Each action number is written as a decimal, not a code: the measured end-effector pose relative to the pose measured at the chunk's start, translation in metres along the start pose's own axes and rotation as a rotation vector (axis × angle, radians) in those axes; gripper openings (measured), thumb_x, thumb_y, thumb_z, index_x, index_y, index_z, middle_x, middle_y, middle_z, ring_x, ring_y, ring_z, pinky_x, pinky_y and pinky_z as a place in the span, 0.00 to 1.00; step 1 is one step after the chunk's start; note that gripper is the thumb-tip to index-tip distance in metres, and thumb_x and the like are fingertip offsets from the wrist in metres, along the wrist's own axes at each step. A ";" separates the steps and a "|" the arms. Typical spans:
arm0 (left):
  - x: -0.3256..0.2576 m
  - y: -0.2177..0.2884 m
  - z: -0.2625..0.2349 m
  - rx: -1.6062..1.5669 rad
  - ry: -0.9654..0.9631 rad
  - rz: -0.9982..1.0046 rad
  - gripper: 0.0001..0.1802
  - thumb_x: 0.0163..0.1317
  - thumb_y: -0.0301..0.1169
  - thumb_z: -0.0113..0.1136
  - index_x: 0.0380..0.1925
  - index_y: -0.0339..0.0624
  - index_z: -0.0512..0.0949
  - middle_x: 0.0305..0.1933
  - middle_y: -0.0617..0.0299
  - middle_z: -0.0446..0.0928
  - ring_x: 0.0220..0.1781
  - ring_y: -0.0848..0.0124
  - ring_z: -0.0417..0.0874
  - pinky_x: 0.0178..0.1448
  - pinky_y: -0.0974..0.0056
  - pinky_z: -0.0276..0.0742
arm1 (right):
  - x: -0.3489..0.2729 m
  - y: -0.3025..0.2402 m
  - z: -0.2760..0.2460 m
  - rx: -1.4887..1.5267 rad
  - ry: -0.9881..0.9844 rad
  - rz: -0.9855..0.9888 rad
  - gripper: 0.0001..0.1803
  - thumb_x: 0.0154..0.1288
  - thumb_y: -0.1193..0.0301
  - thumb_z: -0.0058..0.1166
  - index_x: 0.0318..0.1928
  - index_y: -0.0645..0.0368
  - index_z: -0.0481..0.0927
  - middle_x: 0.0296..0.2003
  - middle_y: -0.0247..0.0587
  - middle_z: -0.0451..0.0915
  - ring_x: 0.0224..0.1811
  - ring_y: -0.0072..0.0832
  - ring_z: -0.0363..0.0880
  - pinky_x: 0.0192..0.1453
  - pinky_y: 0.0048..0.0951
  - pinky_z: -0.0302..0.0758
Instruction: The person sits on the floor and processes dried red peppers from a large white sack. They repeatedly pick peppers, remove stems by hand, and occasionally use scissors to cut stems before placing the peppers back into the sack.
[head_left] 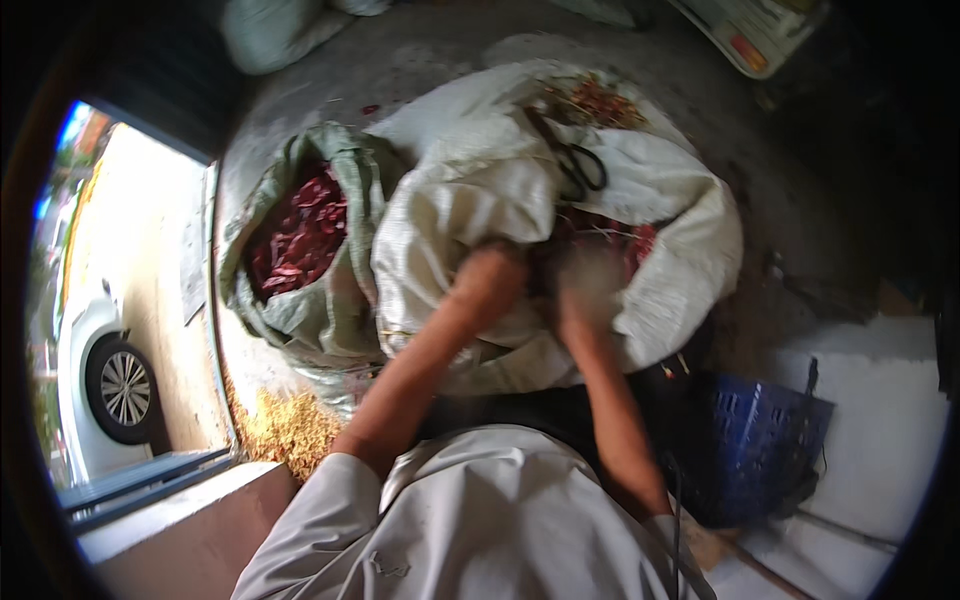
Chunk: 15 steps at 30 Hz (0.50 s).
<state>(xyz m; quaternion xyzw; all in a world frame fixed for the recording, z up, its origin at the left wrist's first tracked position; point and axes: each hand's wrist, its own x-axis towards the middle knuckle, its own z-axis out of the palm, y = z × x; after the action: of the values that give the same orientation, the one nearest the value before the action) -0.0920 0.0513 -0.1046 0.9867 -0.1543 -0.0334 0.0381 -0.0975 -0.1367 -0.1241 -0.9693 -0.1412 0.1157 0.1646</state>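
Note:
A large white woven sack (470, 200) lies in front of me, its mouth partly folded open over dark red dried chilies (640, 245). My left hand (492, 282) is curled at the near side of that opening; what its fingers hold is hidden. Close beside it, my right hand (590, 285) is smeared by motion over the chilies, so its fingers cannot be made out. Beyond both hands, a pair of scissors (582, 172) with dark looped handles rests on the sack. Brownish-red stems and scraps (600, 103) lie on the sack's far part.
To the left stands a greenish sack (355, 290) filled with red dried chilies (303, 235). Yellowish scraps (290, 430) are heaped on the floor near a low ledge (190, 520). A blue plastic basket (765, 440) sits at the right. Outside the doorway a white car (90, 330) is parked.

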 end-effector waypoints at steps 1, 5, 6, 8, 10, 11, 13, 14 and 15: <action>0.004 -0.019 -0.014 -0.050 0.018 0.083 0.08 0.60 0.30 0.55 0.33 0.42 0.82 0.37 0.52 0.82 0.41 0.55 0.84 0.42 0.52 0.81 | 0.000 0.004 0.015 0.048 -0.024 0.008 0.18 0.65 0.64 0.55 0.50 0.62 0.76 0.28 0.55 0.84 0.33 0.53 0.85 0.34 0.52 0.79; -0.002 -0.084 -0.051 0.021 0.118 -0.190 0.15 0.53 0.41 0.69 0.30 0.40 0.82 0.34 0.52 0.83 0.40 0.53 0.85 0.43 0.50 0.80 | -0.004 0.004 0.015 0.386 0.114 0.033 0.20 0.58 0.60 0.65 0.40 0.62 0.76 0.31 0.59 0.83 0.38 0.58 0.82 0.40 0.51 0.76; -0.002 -0.087 -0.059 0.047 0.096 -0.142 0.11 0.54 0.37 0.66 0.31 0.41 0.82 0.35 0.53 0.84 0.39 0.54 0.85 0.45 0.49 0.80 | -0.003 0.005 0.012 0.479 0.146 0.069 0.20 0.58 0.60 0.66 0.38 0.63 0.76 0.31 0.58 0.83 0.38 0.56 0.83 0.39 0.49 0.76; 0.005 -0.069 -0.053 0.102 0.141 -0.111 0.08 0.54 0.32 0.64 0.32 0.41 0.83 0.36 0.53 0.84 0.41 0.54 0.85 0.46 0.49 0.79 | -0.007 0.013 0.003 0.641 0.190 0.139 0.19 0.58 0.61 0.66 0.35 0.65 0.76 0.30 0.57 0.83 0.36 0.52 0.83 0.38 0.45 0.75; 0.003 -0.042 -0.058 0.101 0.251 -0.024 0.08 0.53 0.24 0.58 0.34 0.41 0.83 0.40 0.54 0.84 0.43 0.57 0.85 0.47 0.50 0.79 | -0.016 0.011 -0.014 0.787 0.208 0.213 0.17 0.60 0.63 0.66 0.34 0.65 0.76 0.29 0.55 0.82 0.34 0.49 0.83 0.36 0.43 0.74; 0.000 -0.023 -0.061 0.063 0.358 -0.010 0.09 0.56 0.25 0.60 0.37 0.41 0.84 0.43 0.54 0.84 0.45 0.57 0.84 0.48 0.51 0.78 | -0.017 0.012 -0.012 0.767 0.312 0.148 0.16 0.61 0.64 0.66 0.34 0.65 0.76 0.29 0.54 0.82 0.33 0.48 0.83 0.36 0.42 0.74; -0.006 0.005 -0.062 -0.034 0.455 0.064 0.10 0.59 0.27 0.63 0.41 0.39 0.83 0.45 0.54 0.84 0.46 0.57 0.84 0.49 0.52 0.79 | -0.021 0.012 -0.010 0.713 0.510 0.017 0.14 0.63 0.65 0.64 0.34 0.64 0.77 0.30 0.52 0.82 0.32 0.45 0.83 0.36 0.40 0.75; -0.007 0.018 -0.060 -0.285 0.381 0.027 0.14 0.59 0.30 0.66 0.44 0.38 0.83 0.47 0.53 0.84 0.47 0.57 0.84 0.50 0.54 0.79 | -0.026 0.011 -0.011 0.777 0.470 0.037 0.13 0.63 0.66 0.64 0.34 0.64 0.77 0.31 0.51 0.82 0.32 0.45 0.83 0.35 0.40 0.75; -0.007 0.031 -0.060 -0.531 0.303 -0.013 0.18 0.59 0.33 0.69 0.48 0.37 0.82 0.49 0.52 0.84 0.49 0.56 0.84 0.51 0.55 0.79 | -0.031 0.006 -0.021 0.844 0.430 0.055 0.12 0.63 0.67 0.63 0.34 0.63 0.77 0.31 0.50 0.82 0.32 0.46 0.82 0.35 0.41 0.75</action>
<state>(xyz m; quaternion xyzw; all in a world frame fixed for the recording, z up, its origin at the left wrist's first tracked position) -0.1038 0.0278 -0.0423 0.9370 -0.1265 0.0746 0.3169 -0.1197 -0.1574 -0.1016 -0.8230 -0.0189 -0.0362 0.5666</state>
